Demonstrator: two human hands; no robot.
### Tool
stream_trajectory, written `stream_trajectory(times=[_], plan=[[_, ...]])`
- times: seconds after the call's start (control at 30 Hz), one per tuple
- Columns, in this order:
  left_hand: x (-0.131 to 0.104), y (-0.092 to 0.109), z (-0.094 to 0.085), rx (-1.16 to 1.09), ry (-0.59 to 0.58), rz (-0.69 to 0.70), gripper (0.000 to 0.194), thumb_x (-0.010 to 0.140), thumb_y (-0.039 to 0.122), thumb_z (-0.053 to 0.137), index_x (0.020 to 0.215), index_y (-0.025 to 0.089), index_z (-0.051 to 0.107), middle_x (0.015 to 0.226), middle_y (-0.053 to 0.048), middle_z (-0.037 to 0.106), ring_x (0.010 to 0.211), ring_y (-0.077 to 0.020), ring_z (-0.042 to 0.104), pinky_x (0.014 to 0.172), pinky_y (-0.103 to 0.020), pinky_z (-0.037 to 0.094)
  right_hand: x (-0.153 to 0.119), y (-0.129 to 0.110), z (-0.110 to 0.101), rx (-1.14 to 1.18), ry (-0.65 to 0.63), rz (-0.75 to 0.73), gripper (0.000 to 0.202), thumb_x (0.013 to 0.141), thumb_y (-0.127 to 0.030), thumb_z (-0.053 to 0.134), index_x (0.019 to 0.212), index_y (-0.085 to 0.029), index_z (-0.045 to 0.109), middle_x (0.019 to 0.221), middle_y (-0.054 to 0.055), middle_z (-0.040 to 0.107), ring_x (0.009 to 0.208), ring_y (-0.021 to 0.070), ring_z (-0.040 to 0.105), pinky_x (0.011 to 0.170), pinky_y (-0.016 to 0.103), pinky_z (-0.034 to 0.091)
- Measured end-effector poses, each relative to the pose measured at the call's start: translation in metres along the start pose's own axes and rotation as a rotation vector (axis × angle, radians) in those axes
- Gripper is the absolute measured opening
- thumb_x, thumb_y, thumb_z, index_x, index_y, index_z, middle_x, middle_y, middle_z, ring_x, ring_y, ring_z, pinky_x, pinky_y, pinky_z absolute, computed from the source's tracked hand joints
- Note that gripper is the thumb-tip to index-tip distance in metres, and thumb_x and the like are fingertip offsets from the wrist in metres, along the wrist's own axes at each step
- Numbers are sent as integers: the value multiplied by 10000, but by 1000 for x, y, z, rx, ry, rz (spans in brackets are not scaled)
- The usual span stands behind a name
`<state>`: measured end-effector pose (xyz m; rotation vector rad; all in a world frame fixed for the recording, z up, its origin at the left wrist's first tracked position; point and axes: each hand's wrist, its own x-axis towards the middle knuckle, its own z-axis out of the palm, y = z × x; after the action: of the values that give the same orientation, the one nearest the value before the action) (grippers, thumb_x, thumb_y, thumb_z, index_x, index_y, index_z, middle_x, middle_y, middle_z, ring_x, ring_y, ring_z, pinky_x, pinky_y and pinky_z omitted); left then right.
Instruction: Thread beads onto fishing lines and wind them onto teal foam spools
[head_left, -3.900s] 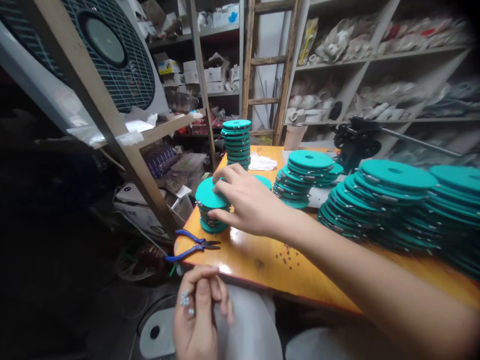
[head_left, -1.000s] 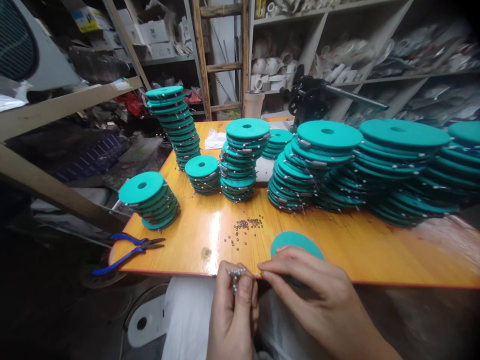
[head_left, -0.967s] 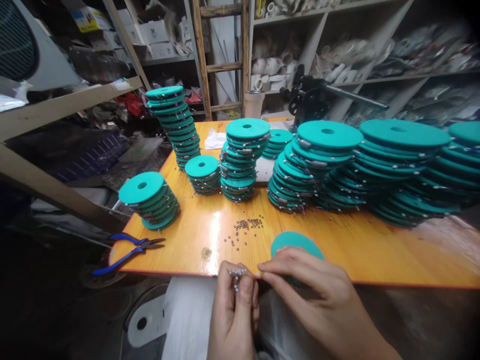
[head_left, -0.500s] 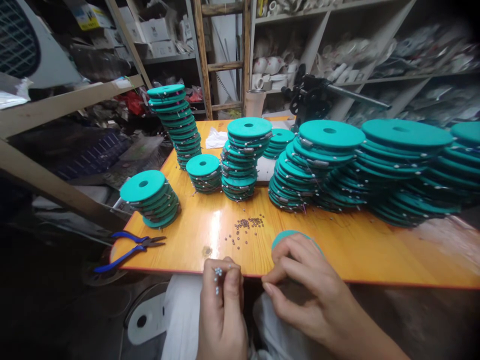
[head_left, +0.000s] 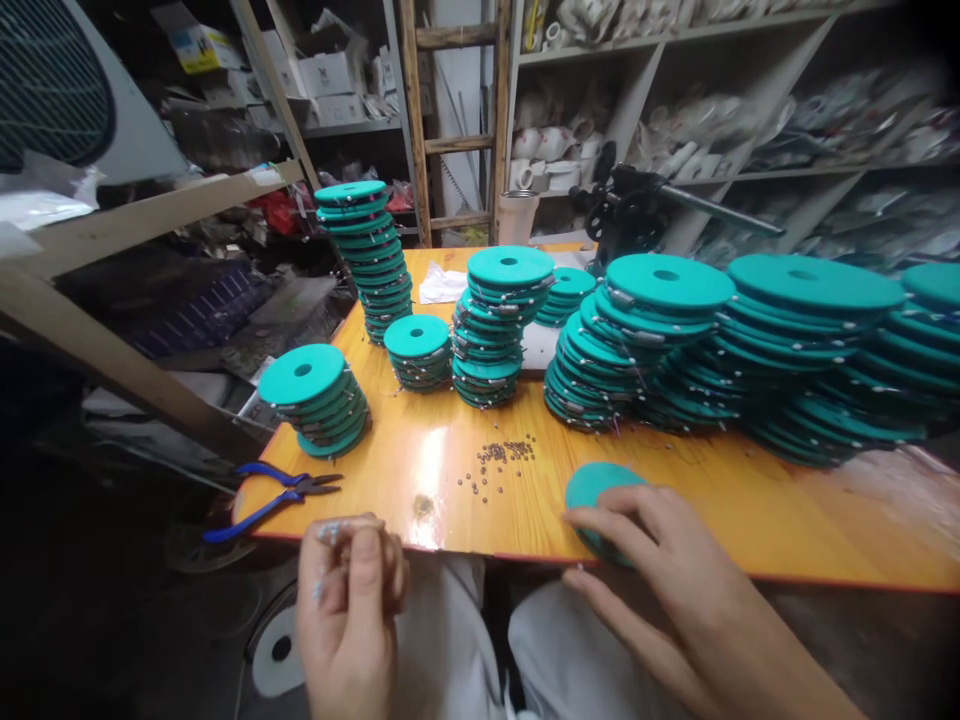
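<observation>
My left hand (head_left: pixel 349 600) is closed just past the table's front edge, its thumb pressed on the curled fingers. Pale blue specks show on those fingers; what they pinch is too small or hidden to make out. My right hand (head_left: pixel 667 575) has thumb and fingers apart with a visible gap. It lies over the near side of a single teal spool (head_left: pixel 596 485) on the table, covering part of it; whether it touches the spool I cannot tell. Small dark beads (head_left: pixel 502 455) lie scattered between the hands, farther back.
Blue-handled pliers (head_left: pixel 281 495) lie with jaws parted at the table's left corner. Stacks of teal spools (head_left: pixel 671 285) line the back and right, with smaller ones (head_left: pixel 304 375) at left. Behind stand a black machine (head_left: pixel 626 215), a cup (head_left: pixel 517 212) and a wooden ladder (head_left: pixel 457 145).
My left hand has moved left, away from the right hand. The right hand has shifted slightly right, and its pinched thumb and fingers have parted. The view has shifted a little.
</observation>
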<state>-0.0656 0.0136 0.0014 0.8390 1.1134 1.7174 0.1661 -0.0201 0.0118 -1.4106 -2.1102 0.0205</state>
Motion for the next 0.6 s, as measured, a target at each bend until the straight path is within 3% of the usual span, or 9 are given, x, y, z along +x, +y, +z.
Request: stream_trajectory(times=[0.17,0.33,0.47,0.53,0.6], plan=[[-5,-13,-22,-71,-31,-179,292,801,361,760,924,191,558,524,103,354,395,-30,335,395,-134,330,-11,16,-3,-176,-11,-4,340,1005,-409,464,1262,-216,576,1095,84,616,957,201,606,787,318,519],[-4,-9,-31,-157,-4,-209,270,795,360,750,900,192,567,532,99,331,394,-30,312,398,-134,302,-1,29,-14,-209,-113,-94,333,956,-418,547,1243,-259,600,1027,79,672,831,200,646,655,311,513],[-8,-3,-32,-238,55,-245,208,803,307,739,851,177,584,567,90,328,416,-11,283,418,-111,285,42,5,-30,-150,-105,-237,371,918,-459,608,1240,-275,591,1055,83,675,867,220,648,644,315,497],[-9,-6,-36,-292,-9,-214,187,815,294,722,802,169,583,573,79,349,415,-13,298,416,-115,308,80,-19,-31,-132,-154,-257,341,958,-418,566,1265,-270,572,1101,67,649,958,215,619,737,314,493],[-10,-11,-43,-339,-124,-145,181,835,285,693,757,167,582,566,61,389,414,-29,342,412,-130,341,124,-40,-24,-92,-163,-387,269,992,-339,523,1231,-227,574,1092,63,632,991,201,580,775,303,468]])
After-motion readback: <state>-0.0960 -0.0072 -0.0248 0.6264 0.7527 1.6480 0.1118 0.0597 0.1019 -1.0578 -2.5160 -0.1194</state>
